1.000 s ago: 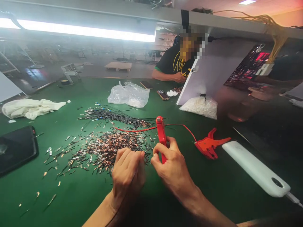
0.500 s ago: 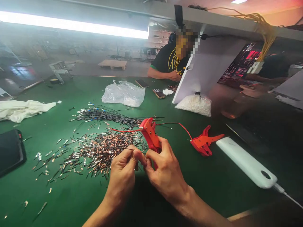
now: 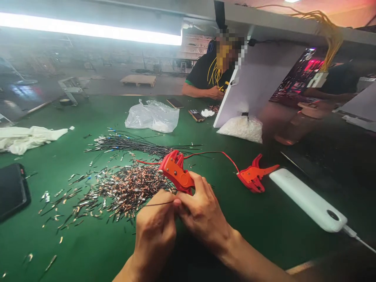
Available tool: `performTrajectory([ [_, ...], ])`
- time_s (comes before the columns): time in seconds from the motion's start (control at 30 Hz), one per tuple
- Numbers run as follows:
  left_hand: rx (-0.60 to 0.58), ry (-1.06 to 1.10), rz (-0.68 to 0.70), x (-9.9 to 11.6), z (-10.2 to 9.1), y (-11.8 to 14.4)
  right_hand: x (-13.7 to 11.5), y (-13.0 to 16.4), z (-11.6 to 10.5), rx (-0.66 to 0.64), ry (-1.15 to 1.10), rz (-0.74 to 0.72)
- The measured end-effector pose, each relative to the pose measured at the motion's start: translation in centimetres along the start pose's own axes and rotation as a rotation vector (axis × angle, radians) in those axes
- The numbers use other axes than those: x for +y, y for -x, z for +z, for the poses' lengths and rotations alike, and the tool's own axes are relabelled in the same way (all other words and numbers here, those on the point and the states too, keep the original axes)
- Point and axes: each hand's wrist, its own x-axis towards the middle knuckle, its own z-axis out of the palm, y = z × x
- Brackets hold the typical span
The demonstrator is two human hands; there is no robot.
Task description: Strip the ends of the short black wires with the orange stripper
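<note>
My right hand [image 3: 203,208] is wrapped round the handles of a red wire stripper [image 3: 178,174], its head tipped up and to the left. My left hand [image 3: 155,225] is closed, its fingertips meeting those of the right. A thin black wire [image 3: 158,204] runs over the left hand to where the fingertips touch; its far end is hidden. Just beyond lies a heap of short wire offcuts [image 3: 129,188] with bare copper showing. Behind the heap rests a bundle of black wires [image 3: 129,144] with metal ends.
A second red wire stripper [image 3: 253,174] lies to the right, beside a white power bank [image 3: 308,199] with a cable. A red cord [image 3: 211,152] crosses the green table. Plastic bags [image 3: 152,115], a white cloth [image 3: 32,139] and a phone [image 3: 13,190] lie around. A co-worker [image 3: 202,74] sits opposite.
The wire stripper has swung left and lower in my right hand, its head now more sideways. My left hand has turned and dropped slightly, with the wire more visible across it.
</note>
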Motion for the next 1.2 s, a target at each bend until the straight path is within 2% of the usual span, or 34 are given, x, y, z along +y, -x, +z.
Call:
performTrajectory([
  [0.3, -0.039, -0.016, 0.222, 0.5, -0.3, -0.3, 0.3, -0.2, -0.3, 0.024, -0.104, 0.023],
  [0.4, -0.068, -0.021, 0.23, 0.3, -0.6, -0.2, 0.3, -0.3, -0.3, 0.042, -0.134, 0.029],
  [0.67, -0.085, -0.007, 0.122, 0.2, -0.5, 0.1, 0.2, -0.7, 0.3, 0.087, -0.118, 0.075],
  [0.8, -0.098, -0.025, 0.101, 0.2, -1.2, 0.7, 1.3, -1.0, 0.2, 0.128, -0.087, 0.087],
  [0.87, -0.05, -0.038, 0.047, 0.2, -1.9, 0.8, 2.2, -1.0, -0.1, 0.173, -0.045, 0.142],
  [0.93, 0.128, -0.057, -0.164, 0.3, -2.6, 0.6, 3.0, -0.9, -0.4, 0.222, -0.023, 0.195],
  [0.97, 0.167, -0.041, -0.249, 0.3, -2.7, 0.4, 3.1, -0.9, -0.5, 0.23, -0.024, 0.194],
  [1.1, 0.031, 0.21, -0.299, 0.2, -2.1, -0.5, 2.3, -0.9, -0.1, 0.152, -0.027, 0.124],
  [1.2, 0.042, 0.336, -0.332, -0.1, -1.4, -0.9, 1.5, -0.9, 0.2, 0.088, -0.006, 0.113],
])
